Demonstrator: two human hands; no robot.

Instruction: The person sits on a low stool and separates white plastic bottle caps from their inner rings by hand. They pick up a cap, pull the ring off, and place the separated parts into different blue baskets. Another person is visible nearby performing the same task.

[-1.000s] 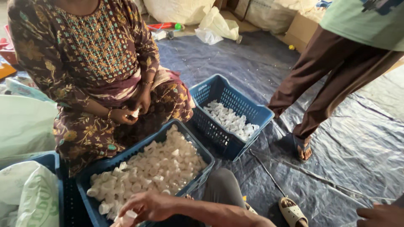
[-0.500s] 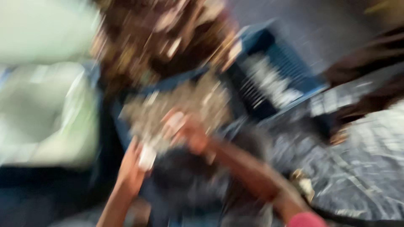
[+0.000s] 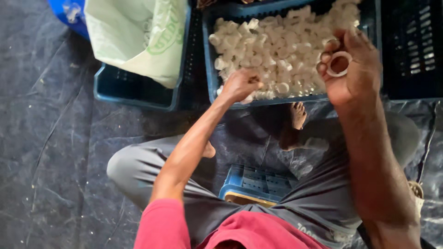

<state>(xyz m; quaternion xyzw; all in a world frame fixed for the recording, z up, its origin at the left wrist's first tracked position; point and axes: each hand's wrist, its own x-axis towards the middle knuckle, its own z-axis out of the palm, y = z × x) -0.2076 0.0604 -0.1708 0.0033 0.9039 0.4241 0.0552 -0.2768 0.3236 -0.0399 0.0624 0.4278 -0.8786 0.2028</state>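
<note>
A dark blue plastic crate [image 3: 210,69] in front of me is filled with many small white plastic rings and caps [image 3: 272,41]. My left hand [image 3: 240,85] reaches into its near edge, fingers curled over a white piece. Raised close to the camera, my right hand [image 3: 350,67] pinches a white plastic ring [image 3: 339,63] between thumb and fingers. I sit cross-legged in grey trousers [image 3: 152,170], one bare foot [image 3: 297,115] just below the crate.
A second blue crate [image 3: 134,90] at the left holds a pale green sack [image 3: 138,34]. An empty dark crate [image 3: 410,50] stands at the right. A small blue crate [image 3: 258,182] sits under me. Dark plastic sheeting [image 3: 50,147] covers the floor.
The view has swung down from the seated person and the far crates onto my own lap and the near crate. My right hand has come up holding a white ring.
</note>
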